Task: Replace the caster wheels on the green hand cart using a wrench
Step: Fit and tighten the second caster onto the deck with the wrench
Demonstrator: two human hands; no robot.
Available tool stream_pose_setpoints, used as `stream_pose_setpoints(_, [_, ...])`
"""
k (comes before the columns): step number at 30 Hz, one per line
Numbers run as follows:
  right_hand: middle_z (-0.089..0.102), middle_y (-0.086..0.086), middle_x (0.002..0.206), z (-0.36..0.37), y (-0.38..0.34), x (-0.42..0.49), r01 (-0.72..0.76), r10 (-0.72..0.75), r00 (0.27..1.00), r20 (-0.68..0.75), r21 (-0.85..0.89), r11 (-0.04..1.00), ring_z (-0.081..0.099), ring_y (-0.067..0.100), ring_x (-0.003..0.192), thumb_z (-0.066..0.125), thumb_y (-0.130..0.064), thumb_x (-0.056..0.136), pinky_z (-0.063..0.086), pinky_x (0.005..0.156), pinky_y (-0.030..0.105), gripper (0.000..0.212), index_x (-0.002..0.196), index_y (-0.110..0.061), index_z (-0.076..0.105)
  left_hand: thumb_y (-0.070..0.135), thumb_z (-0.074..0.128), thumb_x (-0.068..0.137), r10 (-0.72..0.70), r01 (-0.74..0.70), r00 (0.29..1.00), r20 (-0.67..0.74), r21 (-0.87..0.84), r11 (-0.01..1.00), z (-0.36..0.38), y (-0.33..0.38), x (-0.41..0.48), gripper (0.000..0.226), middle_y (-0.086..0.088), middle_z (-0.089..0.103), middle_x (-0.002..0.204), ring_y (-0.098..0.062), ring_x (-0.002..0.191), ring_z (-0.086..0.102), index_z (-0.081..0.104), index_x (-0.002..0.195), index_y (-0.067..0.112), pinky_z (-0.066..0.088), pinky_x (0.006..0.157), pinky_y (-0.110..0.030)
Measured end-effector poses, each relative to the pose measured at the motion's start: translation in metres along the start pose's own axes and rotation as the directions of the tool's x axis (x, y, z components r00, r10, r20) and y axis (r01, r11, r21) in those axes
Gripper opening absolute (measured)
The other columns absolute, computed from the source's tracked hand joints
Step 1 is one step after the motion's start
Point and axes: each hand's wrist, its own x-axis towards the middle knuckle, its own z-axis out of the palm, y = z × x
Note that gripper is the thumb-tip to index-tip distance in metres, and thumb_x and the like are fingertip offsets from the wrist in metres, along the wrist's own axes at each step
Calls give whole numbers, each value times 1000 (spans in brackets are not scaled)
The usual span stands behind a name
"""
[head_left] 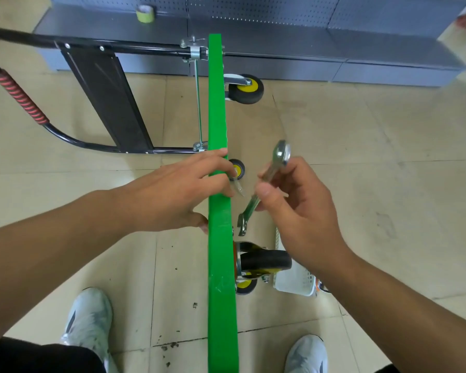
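Pinching wrench [252, 207] in right hand [301, 200] (fingers curled), left hand [172, 192] clasping green cart [218, 130]

Seen from above, a green flat hand cart platform [218, 117] stands on its edge on a beige tiled floor [361, 157], with its black tubular handle [19, 95] lying to the left. The left hand [178, 189] grips the platform's top edge. Just to the right, the right hand [301, 208] holds a tilted silver metal wrench [250, 208] above a black caster wheel with yellow hub [267, 261].
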Motion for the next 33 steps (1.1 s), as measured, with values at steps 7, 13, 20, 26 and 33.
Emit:
stream_pose_setpoints(7, [60,-4,98,-2,8,-18,173,-152,973,175,-111,979,61,14,89,66,-18,93,51,77,15,14,105,-13,61,41,89,66,15,-15,1000,-18,-15,1000,1,-2,-1,64,4,40,146,-25,151,23,53,117,27,41,110,-40])
stream_pose_setpoints(13, [59,2,100,-2,11,-20,323,-283,931,229,-160,933,59,13,90,67,-10,94,49,80,15,16,103,2,61,40,89,67,14,-14,1000,-18,-22,1000,0,-1,1,63,5,38,146,-23,151,21,52,117,28,45,106,-39])
stream_pose_setpoints(20, [61,4,106,-12,4,-27,360,-337,929,152,-154,920,64,22,93,59,-31,102,49,81,20,21,112,-13,56,41,87,68,23,-24,1000,-19,-3,1000,1,-4,0,64,4,40,146,-24,151,22,52,119,28,34,106,-31])
stream_pose_setpoints(26, [63,8,104,-20,12,-41,431,-406,898,172,-152,889,66,31,94,66,-24,98,54,77,38,17,107,-14,55,39,87,68,9,-9,1000,-7,-20,1000,2,-3,-1,67,3,39,147,-23,152,19,47,121,32,33,107,-30])
stream_pose_setpoints(33, [60,9,109,-25,21,-51,549,-492,829,268,-217,807,66,30,93,74,-5,92,56,74,37,25,107,-11,54,41,87,69,8,-8,1000,1,-29,1000,4,-5,0,66,4,38,150,-21,153,16,49,122,31,34,108,-30])
